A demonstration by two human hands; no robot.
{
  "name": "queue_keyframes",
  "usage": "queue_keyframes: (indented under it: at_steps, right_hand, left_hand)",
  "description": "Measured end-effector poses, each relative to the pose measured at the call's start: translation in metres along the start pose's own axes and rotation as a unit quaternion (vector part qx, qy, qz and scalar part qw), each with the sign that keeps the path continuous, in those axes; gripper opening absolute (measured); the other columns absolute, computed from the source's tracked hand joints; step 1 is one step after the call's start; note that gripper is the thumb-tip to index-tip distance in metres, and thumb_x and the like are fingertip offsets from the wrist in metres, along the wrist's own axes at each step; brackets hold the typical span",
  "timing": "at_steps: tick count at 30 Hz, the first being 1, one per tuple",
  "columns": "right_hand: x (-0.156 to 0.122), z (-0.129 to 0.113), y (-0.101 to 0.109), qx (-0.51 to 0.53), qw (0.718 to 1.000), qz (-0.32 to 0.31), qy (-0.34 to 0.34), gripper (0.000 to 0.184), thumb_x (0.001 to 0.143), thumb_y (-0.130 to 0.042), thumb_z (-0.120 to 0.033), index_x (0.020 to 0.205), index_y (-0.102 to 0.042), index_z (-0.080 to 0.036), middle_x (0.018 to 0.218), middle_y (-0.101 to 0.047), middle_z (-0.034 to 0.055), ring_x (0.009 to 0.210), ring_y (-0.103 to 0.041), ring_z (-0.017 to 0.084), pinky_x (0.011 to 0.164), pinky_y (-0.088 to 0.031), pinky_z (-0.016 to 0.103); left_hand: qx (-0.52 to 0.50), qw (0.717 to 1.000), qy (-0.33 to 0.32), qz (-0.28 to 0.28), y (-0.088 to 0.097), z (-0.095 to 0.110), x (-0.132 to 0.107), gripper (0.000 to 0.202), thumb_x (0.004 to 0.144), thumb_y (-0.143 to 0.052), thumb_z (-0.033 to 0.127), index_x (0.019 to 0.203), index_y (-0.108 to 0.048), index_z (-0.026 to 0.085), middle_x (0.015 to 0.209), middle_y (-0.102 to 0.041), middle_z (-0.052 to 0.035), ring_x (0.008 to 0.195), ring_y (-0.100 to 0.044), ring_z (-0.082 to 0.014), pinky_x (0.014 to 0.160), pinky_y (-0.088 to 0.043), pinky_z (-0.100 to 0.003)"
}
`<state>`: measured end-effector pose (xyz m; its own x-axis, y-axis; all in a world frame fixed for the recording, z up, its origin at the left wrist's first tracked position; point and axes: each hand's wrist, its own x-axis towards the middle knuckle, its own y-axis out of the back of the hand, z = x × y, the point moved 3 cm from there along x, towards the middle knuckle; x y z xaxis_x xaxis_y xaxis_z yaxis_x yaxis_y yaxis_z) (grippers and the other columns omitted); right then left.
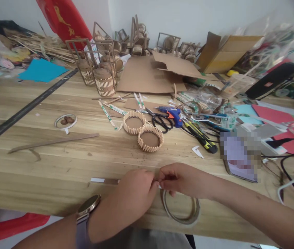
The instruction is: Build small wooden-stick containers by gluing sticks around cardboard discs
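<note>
My left hand [133, 193] and my right hand [180, 180] meet near the front edge of the wooden table [58, 173], fingers pinched together on a thin strip [105, 180] that lies flat and runs off to the left. A roll of tape [181, 207] lies flat under my right hand, partly covered by it. A watch [88, 207] sits on my left wrist. Two small round stick-walled baskets [143, 133] stand behind my hands at mid-table.
Scissors [159, 119], a blue glue gun [172, 114] and a yellow-black tool [202, 136] lie right of the baskets. Cardboard sheets [147, 74], finished lantern-like frames [102, 76], a small tape ring [65, 121], a long brown strip [53, 141], cables and coloured paper crowd the back and right.
</note>
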<state>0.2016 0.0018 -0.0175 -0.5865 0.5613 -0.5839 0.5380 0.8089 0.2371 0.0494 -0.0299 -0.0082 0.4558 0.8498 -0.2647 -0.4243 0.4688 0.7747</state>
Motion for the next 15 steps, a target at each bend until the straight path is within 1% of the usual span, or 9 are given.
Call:
queue_keyframes:
  at_steps: [5,7,11,13,15]
  right_hand:
    - [-0.001,0.002,0.000,0.016,1.000,0.000,0.004,0.005,0.075,-0.058,-0.022,0.073,-0.062,-0.019,0.062,-0.056,-0.0051,0.059,-0.056,0.012,0.059,-0.042,0.023]
    - [-0.001,0.002,0.001,0.019,1.000,-0.003,0.000,0.007,0.077,-0.059,-0.022,0.075,-0.064,-0.018,0.062,-0.058,-0.0046,0.059,-0.057,0.012,0.060,-0.043,0.022]
    - [-0.001,0.002,0.004,0.011,1.000,-0.012,0.002,0.010,0.078,-0.058,-0.022,0.077,-0.067,-0.017,0.061,-0.059,-0.0036,0.060,-0.057,0.013,0.061,-0.044,0.023]
    - [-0.001,0.004,0.004,0.009,1.000,-0.010,0.005,0.011,0.079,-0.057,-0.023,0.076,-0.066,-0.017,0.061,-0.059,-0.0034,0.061,-0.057,0.013,0.061,-0.044,0.023]
    - [-0.002,0.006,0.004,0.023,1.000,-0.002,0.004,0.008,0.077,-0.058,-0.022,0.076,-0.064,-0.017,0.060,-0.058,-0.0043,0.060,-0.057,0.013,0.060,-0.043,0.023]
  left_hand:
    - [-0.031,0.999,0.000,-0.006,-0.003,0.003,0.004,0.021,0.088,-0.047,0.018,0.080,-0.066,0.017,0.081,-0.071,-0.0078,0.073,-0.063,-0.0219,0.067,-0.044,-0.033]
    - [-0.036,0.999,0.003,0.010,-0.003,0.005,0.002,0.019,0.087,-0.047,0.017,0.078,-0.063,0.017,0.081,-0.070,-0.0062,0.073,-0.061,-0.0202,0.067,-0.042,-0.031]
    - [-0.030,0.999,0.003,0.028,0.000,0.007,-0.004,0.017,0.086,-0.047,0.016,0.072,-0.057,0.019,0.073,-0.064,-0.0024,0.068,-0.055,-0.0172,0.062,-0.038,-0.029]
    - [-0.041,0.998,-0.003,0.039,0.002,0.008,-0.007,0.016,0.085,-0.047,0.013,0.072,-0.055,0.019,0.072,-0.061,-0.0009,0.067,-0.053,-0.0160,0.061,-0.036,-0.028]
    - [-0.061,0.997,-0.008,0.050,0.004,0.007,-0.010,0.017,0.084,-0.047,0.011,0.071,-0.053,0.019,0.071,-0.059,0.0004,0.066,-0.052,-0.0152,0.060,-0.035,-0.027]
